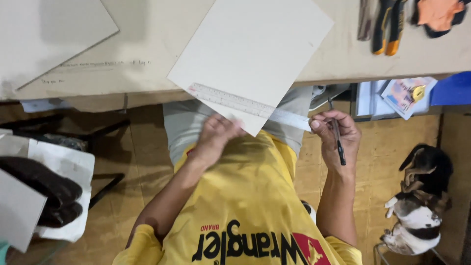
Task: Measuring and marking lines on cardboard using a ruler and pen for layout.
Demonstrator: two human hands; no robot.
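A pale workbench [147,59] spreads beyond both hands, bearing a grey board [255,54] whose near corner juts over the edge, a metal ruler [245,104] lying across that corner. The left hand [216,140], fingers curled, presses board and ruler from below the corner, while the right hand [338,137], just beside the ruler's end, pinches that end and grips a dark pen [338,142]. Steady downward pressure on the ruler would likely keep any marked line true.
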